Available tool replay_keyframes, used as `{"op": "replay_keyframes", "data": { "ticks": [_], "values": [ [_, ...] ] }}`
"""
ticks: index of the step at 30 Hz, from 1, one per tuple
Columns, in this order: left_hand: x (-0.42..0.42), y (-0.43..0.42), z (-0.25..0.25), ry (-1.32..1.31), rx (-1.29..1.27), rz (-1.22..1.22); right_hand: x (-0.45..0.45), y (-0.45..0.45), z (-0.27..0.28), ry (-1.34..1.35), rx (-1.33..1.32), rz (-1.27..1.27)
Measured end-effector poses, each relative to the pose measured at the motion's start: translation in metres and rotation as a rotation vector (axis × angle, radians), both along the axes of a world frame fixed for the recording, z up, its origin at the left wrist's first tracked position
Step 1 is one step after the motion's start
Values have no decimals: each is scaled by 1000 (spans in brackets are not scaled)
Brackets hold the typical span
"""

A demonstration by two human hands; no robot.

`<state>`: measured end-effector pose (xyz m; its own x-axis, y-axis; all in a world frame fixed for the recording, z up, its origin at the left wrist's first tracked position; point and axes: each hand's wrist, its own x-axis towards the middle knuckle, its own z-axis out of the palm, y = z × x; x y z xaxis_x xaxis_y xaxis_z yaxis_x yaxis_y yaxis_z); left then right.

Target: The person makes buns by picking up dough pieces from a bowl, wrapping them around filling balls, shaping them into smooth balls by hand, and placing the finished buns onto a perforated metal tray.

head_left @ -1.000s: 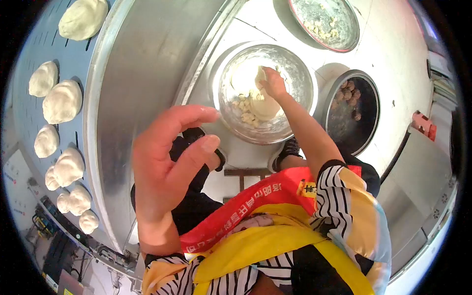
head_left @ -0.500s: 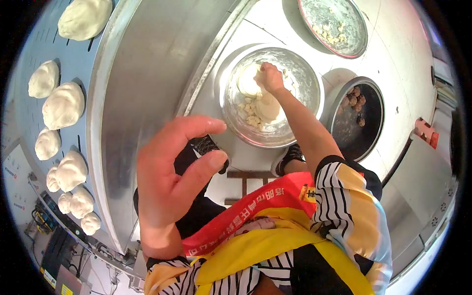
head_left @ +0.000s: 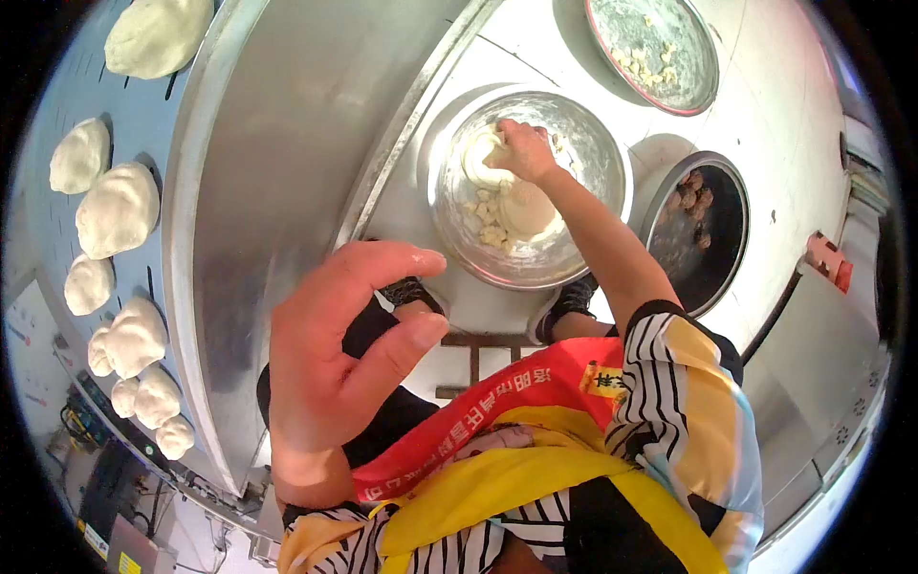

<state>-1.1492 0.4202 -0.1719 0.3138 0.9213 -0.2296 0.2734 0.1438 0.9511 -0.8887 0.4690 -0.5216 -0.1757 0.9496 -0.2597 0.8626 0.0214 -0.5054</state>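
Observation:
My left hand (head_left: 339, 354) hangs in the air over my lap, its thumb and forefinger curved apart with nothing between them. My right hand (head_left: 526, 153) reaches into a large floured metal bowl (head_left: 593, 206) on the floor. Its thumb and fingers grip the edge of a pale piece of dough (head_left: 481, 158) at the bowl's far left. A smoother round lump of dough (head_left: 526, 210) lies just below that hand. Small dough bits (head_left: 491, 225) are heaped left of the round lump.
A second floured bowl (head_left: 684, 62) with dough scraps stands at the upper right. Below it is a dark pan (head_left: 693, 263) holding several brown lumps. Along the left, dough balls (head_left: 117, 210) lie on a blue surface beside a metal counter (head_left: 296, 124). My feet flank a small stool (head_left: 473, 364).
My right hand has opened from a fist-like shape and shifted slightly, its thumb now apart from its fingers at the dough's edge. My left hand has barely moved.

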Motion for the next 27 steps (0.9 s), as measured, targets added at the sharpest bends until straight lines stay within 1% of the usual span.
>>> {"op": "replay_keyframes", "data": {
  "ticks": [3, 4, 7, 8, 11, 15, 18, 19, 21, 23, 25, 27],
  "values": [
    [2, 0, 3, 18, -23, -1, -3, 12, -3, -154, -25, 188],
    [2, 0, 3, 24, -31, 4, 0, 11, -4, -153, 46, 279],
    [1, 0, 11, 47, -166, 30, 28, -14, -7, -49, 171, 495],
    [0, 1, 11, 58, -152, 21, 38, -22, -3, -56, 227, 551],
    [0, 1, 8, 58, -106, -3, 46, -30, 4, -96, 178, 417],
    [8, 1, 5, 13, -81, 9, -2, -6, 14, -194, 269, 385],
    [7, 0, -1, 92, -29, -19, -23, 18, -3, -235, -118, 471],
    [6, 1, -5, 129, 5, -40, -18, 19, -5, -149, -94, 436],
    [7, 1, -8, 182, -4, -47, -2, 12, -4, 24, -53, 363],
    [8, 2, -12, 225, -6, -50, 23, -7, 8, 128, -77, -43],
    [11, 0, -17, 253, -2, -58, 55, -33, 4, -55, -368, -268],
    [17, -2, -22, 209, 4, -71, 73, -70, -13, -27, -483, -370]
  ]
}}
